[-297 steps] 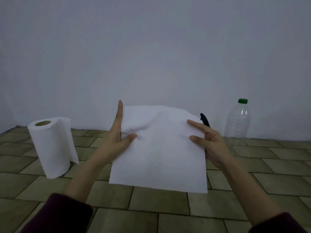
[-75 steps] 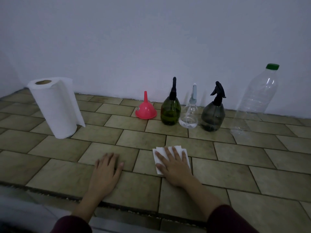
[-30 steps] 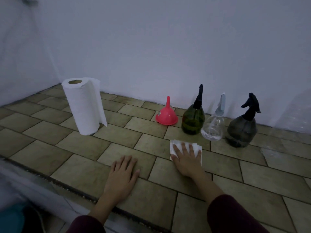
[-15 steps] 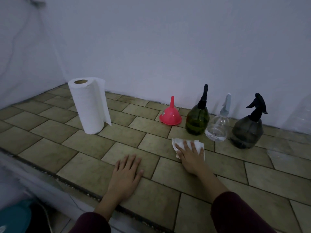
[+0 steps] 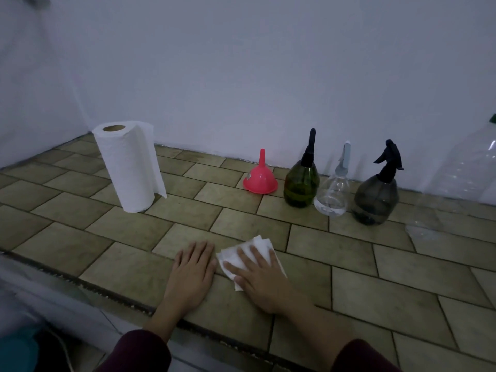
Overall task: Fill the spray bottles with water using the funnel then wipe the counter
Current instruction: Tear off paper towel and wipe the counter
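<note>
— Olive-brown tiled counter (image 5: 188, 210), seen from the head camera. Where on it, the hands?

— Near the front edge, side by side and almost touching. Left hand (image 5: 192, 272) lying flat on a bare tile, fingers straight and close together, holding nothing.

— And the right hand (image 5: 261, 280)?

— Pressed flat on a folded white paper towel (image 5: 243, 255), fingers straight and spread over it (no curl, no pinch). Corners of the towel showing beyond the fingertips and at the thumb side. Dark maroon sleeves (image 5: 139, 350) at the bottom of the frame.

— Further back?

— In a row near the white wall (image 5: 241, 63): pink funnel (image 5: 260, 181) standing mouth down, spout up; just beside it a green spray bottle (image 5: 302, 183) with a black nozzle; then a clear spray bottle (image 5: 332, 193) with a pale nozzle, some water visible in the bottom; then a smoky grey spray bottle (image 5: 375, 196) with a black trigger head. All upright, close together. Fill level in the green and grey ones hard to tell through the tint.

— Anything at the sides?

— At the right edge, a large clear plastic bottle (image 5: 461, 170), upright, green cap cut off by the frame. Well to the left, an upright paper towel roll (image 5: 128, 165), loose sheet hanging down its right side.
</note>
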